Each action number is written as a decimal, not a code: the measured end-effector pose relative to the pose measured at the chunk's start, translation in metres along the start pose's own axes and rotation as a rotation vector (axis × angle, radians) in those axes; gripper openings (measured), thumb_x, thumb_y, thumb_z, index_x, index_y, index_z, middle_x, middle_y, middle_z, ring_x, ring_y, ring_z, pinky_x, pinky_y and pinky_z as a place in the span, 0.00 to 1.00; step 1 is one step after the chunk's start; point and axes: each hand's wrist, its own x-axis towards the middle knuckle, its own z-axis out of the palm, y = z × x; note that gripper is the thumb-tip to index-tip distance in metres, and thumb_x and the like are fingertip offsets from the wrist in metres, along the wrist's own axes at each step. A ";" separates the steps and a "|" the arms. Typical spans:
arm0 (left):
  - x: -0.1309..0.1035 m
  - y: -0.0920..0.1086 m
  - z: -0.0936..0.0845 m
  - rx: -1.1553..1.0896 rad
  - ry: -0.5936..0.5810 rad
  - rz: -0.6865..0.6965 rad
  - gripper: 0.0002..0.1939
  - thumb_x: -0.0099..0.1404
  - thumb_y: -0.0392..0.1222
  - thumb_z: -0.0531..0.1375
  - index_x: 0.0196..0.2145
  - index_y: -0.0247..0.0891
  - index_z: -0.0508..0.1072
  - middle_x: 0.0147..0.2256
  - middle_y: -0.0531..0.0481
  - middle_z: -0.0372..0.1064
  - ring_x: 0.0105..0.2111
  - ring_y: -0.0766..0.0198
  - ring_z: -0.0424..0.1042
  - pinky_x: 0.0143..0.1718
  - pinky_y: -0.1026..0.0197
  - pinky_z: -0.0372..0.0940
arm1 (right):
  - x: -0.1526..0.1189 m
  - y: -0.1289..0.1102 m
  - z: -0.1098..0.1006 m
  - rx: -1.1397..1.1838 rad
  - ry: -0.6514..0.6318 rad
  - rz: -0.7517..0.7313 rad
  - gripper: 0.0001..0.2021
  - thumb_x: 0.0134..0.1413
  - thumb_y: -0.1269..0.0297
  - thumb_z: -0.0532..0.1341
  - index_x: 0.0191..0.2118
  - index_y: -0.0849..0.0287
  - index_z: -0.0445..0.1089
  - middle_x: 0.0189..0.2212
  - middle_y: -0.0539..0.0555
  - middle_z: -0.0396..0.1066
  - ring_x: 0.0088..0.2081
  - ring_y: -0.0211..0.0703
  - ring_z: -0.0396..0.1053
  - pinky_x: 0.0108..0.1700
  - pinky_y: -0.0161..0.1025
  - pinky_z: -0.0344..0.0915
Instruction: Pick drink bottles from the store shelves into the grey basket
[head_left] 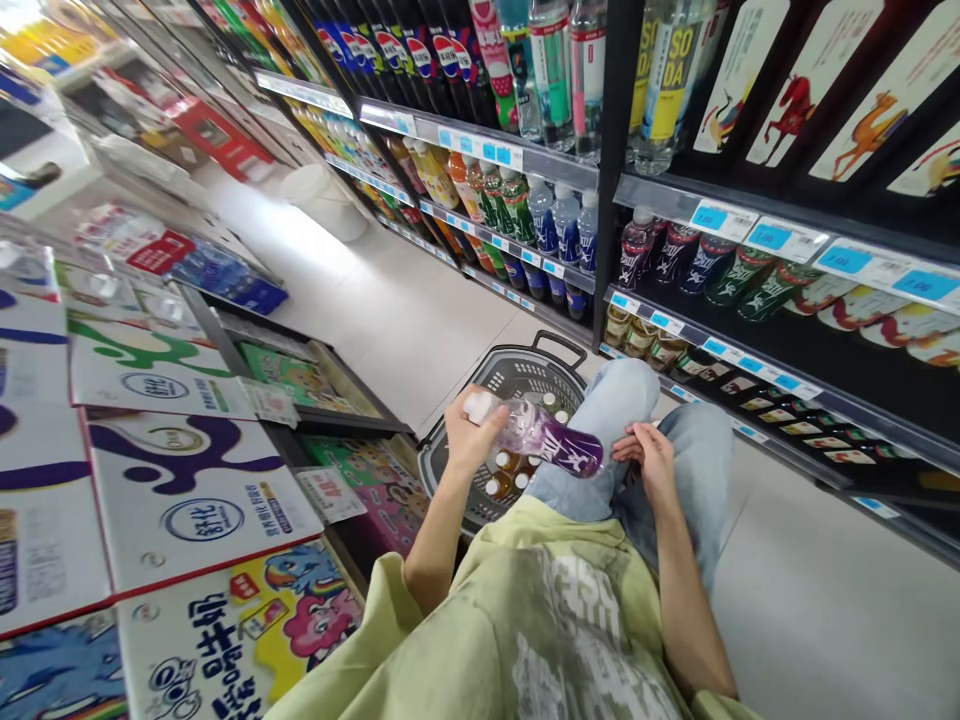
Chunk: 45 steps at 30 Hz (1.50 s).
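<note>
My left hand (pixel 474 432) is wrapped round the white-capped neck of a purple bottle (pixel 559 440). The bottle lies nearly sideways over my lap, its base pointing right. Close to that base, over my knees, my right hand (pixel 646 455) has its fingers partly curled and apart, with nothing in them. Under the bottle and to its left stands a grey basket (pixel 435 462) on the floor, holding several bottles with light caps. Part of the basket is hidden by my left arm and my leg.
Shelves of drinks (pixel 555 262) run along the right and top, close to my knees. Stacked milk cartons (pixel 202 500) fill the left side. A white bucket (pixel 326 200) and a wrapped bottle pack (pixel 225 270) stand farther up the aisle floor (pixel 405 310).
</note>
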 end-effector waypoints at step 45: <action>0.026 -0.226 0.111 0.639 -0.700 -0.353 0.07 0.73 0.40 0.62 0.41 0.33 0.75 0.32 0.49 0.73 0.29 0.66 0.68 0.38 0.64 0.61 | 0.013 -0.001 0.001 0.066 0.249 0.117 0.16 0.49 0.51 0.67 0.21 0.51 0.64 0.10 0.44 0.62 0.10 0.37 0.57 0.14 0.37 0.56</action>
